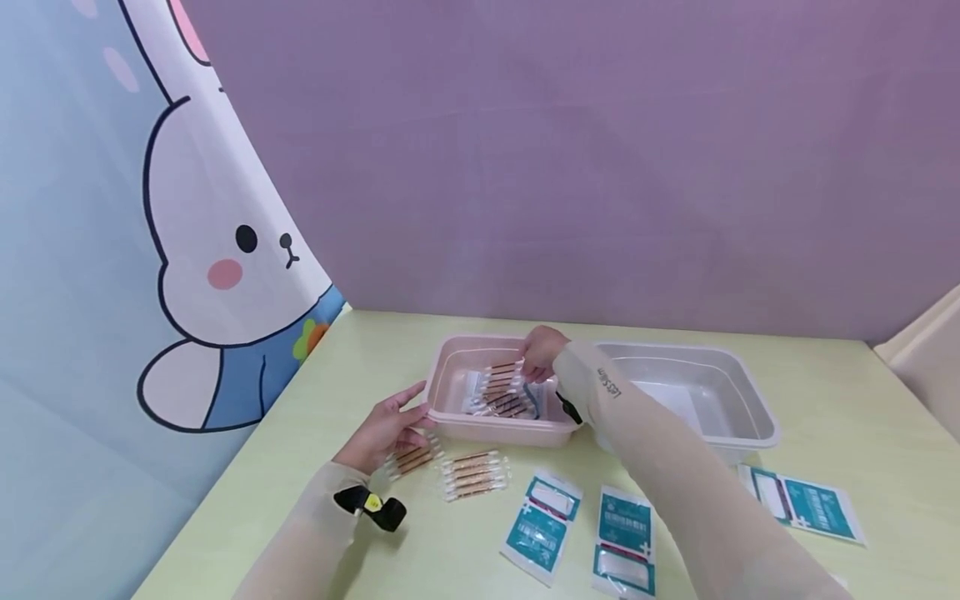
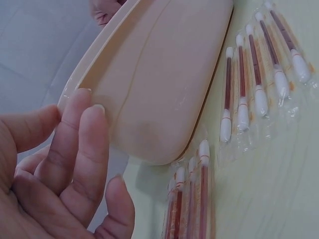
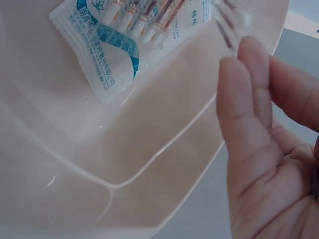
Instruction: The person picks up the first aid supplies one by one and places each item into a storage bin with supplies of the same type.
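Swab pack (image 1: 501, 377) pinched at edge between thumb and fingertips of right hand (image 1: 543, 352), held inside pink tray (image 1: 495, 432). Second swab pack (image 1: 517, 407) and white packet (image 3: 114, 50) seen beneath, in tray. Tray's left corner touched by left hand (image 1: 388, 427), fingers parted and loosely bent, nothing gripped. Two loose swab packs (image 1: 474, 476) laid on table (image 1: 427, 542) in front. Grey tray (image 1: 757, 408) set just beside; teal-and-white packets (image 1: 542, 527) spread nearer

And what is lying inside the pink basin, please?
In the pink basin are swab packs, with a white and teal packet beneath. What is under that packet, or hidden by the right hand, cannot be seen.
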`<action>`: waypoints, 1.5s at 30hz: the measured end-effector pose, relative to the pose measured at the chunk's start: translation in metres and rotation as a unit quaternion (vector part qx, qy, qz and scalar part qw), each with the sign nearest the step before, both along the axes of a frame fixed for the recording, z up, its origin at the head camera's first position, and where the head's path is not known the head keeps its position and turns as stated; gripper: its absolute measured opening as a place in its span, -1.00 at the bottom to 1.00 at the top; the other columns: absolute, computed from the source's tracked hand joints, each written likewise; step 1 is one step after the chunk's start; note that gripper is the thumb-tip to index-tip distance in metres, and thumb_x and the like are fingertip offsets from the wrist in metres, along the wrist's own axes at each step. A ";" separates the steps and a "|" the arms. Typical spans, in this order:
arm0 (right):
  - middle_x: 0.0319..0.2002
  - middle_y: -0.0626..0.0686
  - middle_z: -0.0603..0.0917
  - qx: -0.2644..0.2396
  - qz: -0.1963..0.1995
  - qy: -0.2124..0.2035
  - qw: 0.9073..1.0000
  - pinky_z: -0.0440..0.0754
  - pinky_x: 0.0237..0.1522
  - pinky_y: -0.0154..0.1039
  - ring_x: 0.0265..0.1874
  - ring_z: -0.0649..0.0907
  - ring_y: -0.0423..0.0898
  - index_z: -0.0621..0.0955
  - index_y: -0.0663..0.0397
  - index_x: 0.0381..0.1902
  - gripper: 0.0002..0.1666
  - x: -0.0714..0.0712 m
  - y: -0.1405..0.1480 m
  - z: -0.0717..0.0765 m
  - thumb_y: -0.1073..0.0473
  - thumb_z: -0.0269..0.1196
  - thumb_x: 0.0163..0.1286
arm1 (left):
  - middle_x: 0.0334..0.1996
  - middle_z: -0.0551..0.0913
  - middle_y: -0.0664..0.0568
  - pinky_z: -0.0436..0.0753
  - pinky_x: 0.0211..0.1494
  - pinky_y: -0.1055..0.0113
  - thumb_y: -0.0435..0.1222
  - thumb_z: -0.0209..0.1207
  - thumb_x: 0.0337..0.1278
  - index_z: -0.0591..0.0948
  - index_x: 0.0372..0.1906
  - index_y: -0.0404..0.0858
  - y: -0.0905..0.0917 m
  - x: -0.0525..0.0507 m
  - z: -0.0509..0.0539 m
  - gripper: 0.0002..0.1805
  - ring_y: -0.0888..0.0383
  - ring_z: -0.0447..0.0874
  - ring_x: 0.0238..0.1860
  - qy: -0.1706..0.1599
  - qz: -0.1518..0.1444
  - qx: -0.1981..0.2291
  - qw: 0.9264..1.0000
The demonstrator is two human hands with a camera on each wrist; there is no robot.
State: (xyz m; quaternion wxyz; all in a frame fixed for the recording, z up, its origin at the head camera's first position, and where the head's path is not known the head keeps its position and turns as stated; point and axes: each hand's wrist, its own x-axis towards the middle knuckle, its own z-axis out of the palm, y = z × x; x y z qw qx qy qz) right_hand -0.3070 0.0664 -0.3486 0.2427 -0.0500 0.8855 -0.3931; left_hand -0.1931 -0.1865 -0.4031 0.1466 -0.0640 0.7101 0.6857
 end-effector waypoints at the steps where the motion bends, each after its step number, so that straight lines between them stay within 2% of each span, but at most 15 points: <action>1: -0.47 0.22 0.68 0.001 0.003 0.004 1.000 0.67 -0.44 -0.21 -0.63 0.62 -0.11 0.53 0.41 0.02 -0.59 -0.005 0.001 -0.004 0.56 0.20 0.17 | -0.46 0.69 0.05 0.57 -0.41 0.39 -0.30 -0.01 0.43 0.15 0.47 -0.21 0.000 -0.001 0.000 -0.41 0.27 0.56 -0.65 0.000 0.000 0.000 1.000; 2: -0.48 0.21 0.68 -0.013 0.014 0.009 1.000 0.67 -0.46 -0.21 -0.64 0.63 -0.10 0.55 0.40 -0.01 -0.59 -0.016 0.005 -0.014 0.54 0.24 0.13 | -0.46 0.69 0.05 0.58 -0.41 0.40 -0.30 -0.01 0.43 0.15 0.47 -0.21 0.001 -0.001 0.001 -0.41 0.27 0.56 -0.65 0.000 0.001 0.000 1.000; 4: -0.45 0.22 0.69 -0.014 0.024 0.017 0.999 0.67 -0.43 -0.19 -0.58 0.66 -0.06 0.56 0.34 0.05 -0.52 -0.025 0.008 -0.021 0.51 0.27 0.10 | -0.46 0.69 0.06 0.58 -0.41 0.40 -0.30 -0.02 0.43 0.15 0.47 -0.21 0.002 -0.002 0.001 -0.41 0.27 0.56 -0.65 -0.001 0.001 -0.001 1.000; 6: -0.43 0.21 0.69 -0.014 0.029 0.028 0.999 0.68 -0.40 -0.17 -0.54 0.68 -0.04 0.54 0.32 0.11 -0.44 -0.026 0.011 -0.019 0.49 0.28 0.09 | -0.47 0.69 0.06 0.58 -0.40 0.40 -0.30 -0.02 0.44 0.15 0.47 -0.21 0.002 -0.003 0.002 -0.42 0.28 0.56 -0.65 -0.001 0.003 -0.001 1.000; 8: -0.38 0.23 0.68 -0.020 0.029 0.038 0.999 0.68 -0.37 -0.17 -0.51 0.68 -0.03 0.50 0.33 0.16 -0.40 -0.020 0.012 -0.011 0.48 0.27 0.09 | -0.47 0.69 0.06 0.58 -0.40 0.39 -0.30 -0.03 0.44 0.15 0.47 -0.22 0.002 -0.003 0.001 -0.42 0.28 0.56 -0.65 0.000 0.005 -0.002 1.000; 9: -0.33 0.24 0.68 -0.011 0.017 0.040 0.999 0.68 -0.31 -0.15 -0.48 0.67 -0.03 0.47 0.33 0.21 -0.39 -0.008 0.010 0.002 0.49 0.25 0.13 | -0.47 0.70 0.06 0.58 -0.39 0.39 -0.30 -0.02 0.44 0.15 0.47 -0.22 0.002 -0.004 0.001 -0.42 0.28 0.56 -0.65 0.000 0.007 -0.004 1.000; 11: -0.29 0.23 0.66 -0.017 0.021 0.061 0.998 0.67 -0.33 -0.19 -0.52 0.64 -0.08 0.45 0.37 0.21 -0.41 0.008 0.013 0.014 0.48 0.23 0.16 | -0.47 0.70 0.06 0.58 -0.40 0.39 -0.30 -0.02 0.43 0.17 0.46 -0.23 0.002 -0.004 0.000 -0.43 0.27 0.56 -0.65 0.000 0.012 -0.009 1.000; 16: -0.28 0.18 0.65 -0.029 0.015 0.112 0.993 0.66 -0.36 -0.21 -0.61 0.58 -0.17 0.46 0.34 0.20 -0.44 0.046 0.029 0.034 0.37 0.25 0.22 | -0.46 0.71 0.04 0.54 -0.37 0.39 -0.30 0.02 0.41 0.19 0.45 -0.28 0.004 -0.003 0.000 -0.42 0.24 0.62 -0.58 0.006 0.009 -0.041 0.999; 19: -0.31 0.17 0.65 -0.053 0.004 0.114 0.992 0.64 -0.35 -0.19 -0.57 0.59 -0.12 0.45 0.31 0.21 -0.46 0.064 0.041 0.044 0.32 0.24 0.27 | -0.45 0.72 0.04 0.52 -0.34 0.36 -0.28 0.03 0.40 0.19 0.44 -0.30 0.004 -0.003 0.001 -0.41 0.21 0.65 -0.52 0.020 0.006 -0.054 0.998; 22: -0.31 0.14 0.63 -0.077 0.000 0.103 0.992 0.62 -0.37 -0.20 -0.52 0.60 -0.06 0.45 0.30 0.20 -0.50 0.077 0.051 0.047 0.30 0.22 0.31 | -0.46 0.70 0.07 0.52 -0.31 0.33 -0.28 0.02 0.40 0.20 0.44 -0.30 0.003 -0.004 0.003 -0.42 0.20 0.65 -0.50 0.028 0.009 -0.058 0.998; 29: -0.34 0.17 0.60 -0.113 -0.050 0.086 0.989 0.61 -0.38 -0.18 -0.52 0.59 -0.06 0.49 0.29 0.15 -0.55 0.108 0.061 0.028 0.35 0.23 0.28 | -0.44 0.70 0.03 0.53 -0.31 0.35 -0.29 0.02 0.41 0.18 0.45 -0.29 -0.006 0.003 0.002 -0.41 0.20 0.63 -0.55 0.016 0.024 -0.056 0.998; 32: -0.39 0.17 0.60 -0.139 -0.070 0.092 0.983 0.64 -0.37 -0.18 -0.54 0.59 -0.05 0.48 0.30 0.17 -0.53 0.124 0.061 0.017 0.33 0.23 0.30 | -0.45 0.70 0.03 0.53 -0.34 0.36 -0.29 0.01 0.41 0.16 0.45 -0.31 -0.010 0.006 0.004 -0.40 0.20 0.64 -0.56 0.024 0.018 -0.054 0.998; 36: -0.45 0.12 0.61 -0.185 -0.096 0.109 0.972 0.66 -0.36 -0.15 -0.58 0.62 -0.01 0.45 0.32 0.21 -0.51 0.142 0.061 0.003 0.34 0.22 0.33 | -0.47 0.70 0.05 0.51 -0.37 0.37 -0.28 0.02 0.41 0.15 0.45 -0.32 -0.011 0.004 0.006 -0.39 0.21 0.63 -0.57 0.031 0.009 -0.048 0.998; 41: -0.42 0.14 0.63 -0.200 -0.144 0.119 0.962 0.67 -0.38 -0.19 -0.59 0.63 0.03 0.43 0.28 0.25 -0.47 0.148 0.058 -0.015 0.35 0.22 0.33 | -0.43 0.71 -0.01 0.51 -0.34 0.35 -0.26 0.03 0.41 0.19 0.44 -0.30 -0.007 -0.004 0.008 -0.40 0.18 0.64 -0.55 0.036 0.010 -0.063 0.997; 45: -0.29 0.22 0.65 -0.207 -0.158 0.120 0.958 0.66 -0.39 -0.16 -0.57 0.64 0.01 0.39 0.29 0.28 -0.45 0.151 0.057 -0.026 0.37 0.19 0.35 | -0.39 0.72 -0.06 0.55 -0.30 0.32 -0.23 0.04 0.40 0.23 0.43 -0.27 -0.002 -0.009 0.008 -0.42 0.13 0.65 -0.52 0.036 0.014 -0.085 0.996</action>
